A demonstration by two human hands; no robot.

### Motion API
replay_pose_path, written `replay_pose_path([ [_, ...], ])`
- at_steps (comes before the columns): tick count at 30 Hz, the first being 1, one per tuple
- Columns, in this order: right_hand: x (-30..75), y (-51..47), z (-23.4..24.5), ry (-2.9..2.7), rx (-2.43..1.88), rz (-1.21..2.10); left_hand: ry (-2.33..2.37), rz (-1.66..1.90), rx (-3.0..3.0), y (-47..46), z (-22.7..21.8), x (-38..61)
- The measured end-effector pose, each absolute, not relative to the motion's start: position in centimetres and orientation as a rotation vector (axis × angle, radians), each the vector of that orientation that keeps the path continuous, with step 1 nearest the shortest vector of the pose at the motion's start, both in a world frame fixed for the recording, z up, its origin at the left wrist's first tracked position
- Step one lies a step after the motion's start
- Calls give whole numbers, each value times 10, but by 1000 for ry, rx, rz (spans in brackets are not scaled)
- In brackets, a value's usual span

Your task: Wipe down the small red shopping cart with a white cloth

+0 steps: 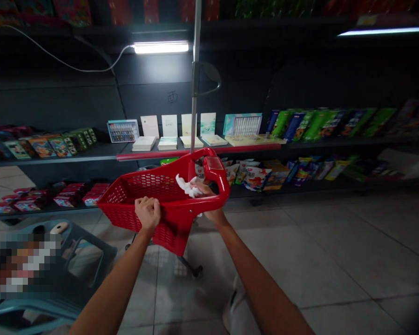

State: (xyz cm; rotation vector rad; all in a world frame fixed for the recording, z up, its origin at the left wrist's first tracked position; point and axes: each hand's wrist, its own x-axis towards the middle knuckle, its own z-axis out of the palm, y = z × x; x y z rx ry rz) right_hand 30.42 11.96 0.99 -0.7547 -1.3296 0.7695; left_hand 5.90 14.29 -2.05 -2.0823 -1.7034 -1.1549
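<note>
We identify the controlling relation at the handle end of the red basket (174,228), part of a cart standing on the floor (286,260) just in front of the lower shelf edge. The basket's long axis runs lengthwise from its narrow left end to the looped handle (224,188) at the right. The white cloth (186,187) lies inside the outline of the handle end, between the near and far rims, and extends leftward from the right hand (203,188). The right hand is the nearer of our two; its forearm passes below the near handle bar, so that bar crosses in front of the wrist. The right grip is closed around a bunched part of the cloth, with the loose end projecting past the fingertips; the bar hides part of the palm. We cannot tell whether the cloth presses on the red plastic. The left hand (147,213) is placed on the near rim, left of the handle and apart from the cloth. Its grip is curled over that rim, with the knuckles uppermost and no cloth in it.
</note>
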Motion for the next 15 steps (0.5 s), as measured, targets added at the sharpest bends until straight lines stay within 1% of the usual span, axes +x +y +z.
replay_pose_path([
  [3, 302, 112, 12, -1526, -657, 585, -1784, -1276, -2052, 147, -22, 51],
  [7, 297, 115, 14, -1678, -701, 485, -1745, -1342, -2148, 147, -23, 39],
  [11, 292, 129, 14, -1678, -743, 322, -1617, -1409, -2256, 143, -22, 29],
  [15, 289, 144, 12, -1620, -899, 190, -1480, -1598, -2269, 145, -22, 21],
])
